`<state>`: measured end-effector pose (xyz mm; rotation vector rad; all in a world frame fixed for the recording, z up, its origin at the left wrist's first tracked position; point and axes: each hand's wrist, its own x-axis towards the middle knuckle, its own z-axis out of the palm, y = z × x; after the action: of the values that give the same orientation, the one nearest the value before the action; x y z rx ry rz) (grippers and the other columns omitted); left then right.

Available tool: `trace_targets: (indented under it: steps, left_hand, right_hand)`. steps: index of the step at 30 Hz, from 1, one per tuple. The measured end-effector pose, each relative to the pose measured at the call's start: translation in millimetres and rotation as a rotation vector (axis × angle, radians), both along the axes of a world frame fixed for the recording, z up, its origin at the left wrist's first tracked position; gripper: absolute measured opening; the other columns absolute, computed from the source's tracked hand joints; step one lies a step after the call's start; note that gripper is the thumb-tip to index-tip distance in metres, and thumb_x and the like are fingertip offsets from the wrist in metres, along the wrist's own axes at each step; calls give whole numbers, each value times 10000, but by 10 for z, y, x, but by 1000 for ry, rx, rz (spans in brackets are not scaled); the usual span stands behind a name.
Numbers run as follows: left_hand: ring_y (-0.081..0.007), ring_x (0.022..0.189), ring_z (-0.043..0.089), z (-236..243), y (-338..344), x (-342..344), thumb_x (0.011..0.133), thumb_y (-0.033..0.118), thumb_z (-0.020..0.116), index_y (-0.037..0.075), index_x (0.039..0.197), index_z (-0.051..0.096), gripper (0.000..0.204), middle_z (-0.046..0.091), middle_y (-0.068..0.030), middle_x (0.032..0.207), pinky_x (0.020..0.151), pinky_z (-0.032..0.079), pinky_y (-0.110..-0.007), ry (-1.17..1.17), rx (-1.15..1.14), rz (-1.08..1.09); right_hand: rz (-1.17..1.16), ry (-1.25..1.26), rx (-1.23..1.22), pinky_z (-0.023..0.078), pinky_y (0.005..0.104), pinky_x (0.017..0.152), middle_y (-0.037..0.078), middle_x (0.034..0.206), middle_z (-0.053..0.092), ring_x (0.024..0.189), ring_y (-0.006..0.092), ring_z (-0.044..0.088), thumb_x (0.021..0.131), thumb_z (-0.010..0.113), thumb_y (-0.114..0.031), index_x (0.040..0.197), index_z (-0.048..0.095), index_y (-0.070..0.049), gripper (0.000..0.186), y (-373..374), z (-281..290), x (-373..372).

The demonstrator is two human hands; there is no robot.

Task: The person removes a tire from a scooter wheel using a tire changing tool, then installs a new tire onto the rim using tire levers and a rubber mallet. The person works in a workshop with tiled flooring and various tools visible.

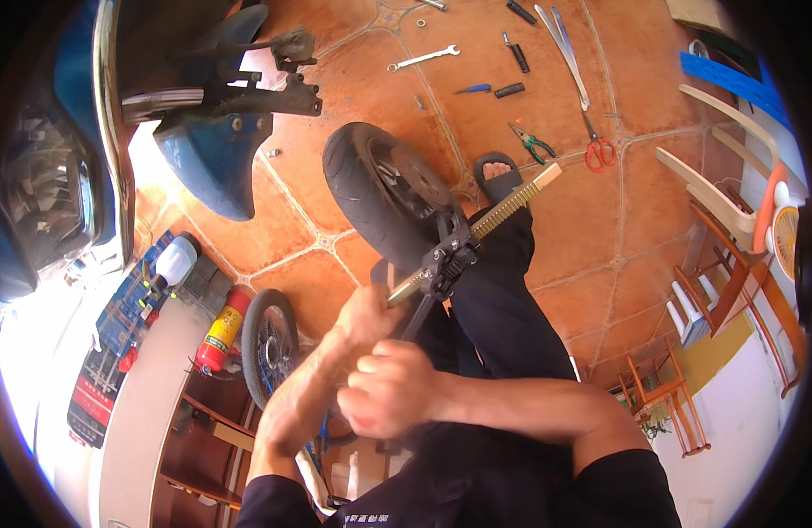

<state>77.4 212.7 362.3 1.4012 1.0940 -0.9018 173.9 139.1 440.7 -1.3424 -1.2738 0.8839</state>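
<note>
Just ahead of the left hand [367, 314], wrapped round a toothed bar [504, 214], a black clamp [450, 261] is seen beside the wheel [357, 189]. The lever [417, 320] is seemingly gripped by the fisted right hand [388, 387]. The bar is best held steady while the lever is worked.

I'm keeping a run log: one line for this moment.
left hand: holding toothed bar; right hand: gripping black lever; thick wheel: beside black clamp; pliers: on floor

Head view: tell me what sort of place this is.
Likely a home room doubling as a repair space: a motorcycle wheel, a combination wrench and a wooden chair suggest it.
</note>
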Motion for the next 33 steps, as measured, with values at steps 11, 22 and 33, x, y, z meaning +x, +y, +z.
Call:
trace_targets:
  steps: [11, 22, 33]
  left_hand:
    - [-328, 675, 641, 189, 175, 37, 785, 362, 640, -33, 817, 641, 397, 614, -243, 691, 630, 475, -422, 134, -35, 66]
    - [-208, 530, 547, 13, 158, -166, 819, 325, 655, -32, 722, 582, 377, 518, -132, 534, 544, 429, -374, -77, -50, -30]
    - [-204, 522, 542, 2, 27, -152, 815, 285, 658, -27, 729, 588, 332, 516, -135, 541, 541, 436, -375, -112, 54, 18]
  right_hand:
    - [136, 145, -100, 423, 321, 612, 19, 586, 560, 603, 213, 584, 744, 648, -225, 681, 529, -105, 180, 367, 302, 455]
    - [-85, 1342, -62, 290, 290, 564, -32, 473, 328, 441, 112, 290, 928, 420, -291, 753, 426, -101, 259, 152, -415, 1856]
    - [-69, 1160, 8, 307, 306, 558, -29, 454, 298, 431, 115, 274, 926, 408, -294, 758, 398, -112, 249, 85, -308, 1782]
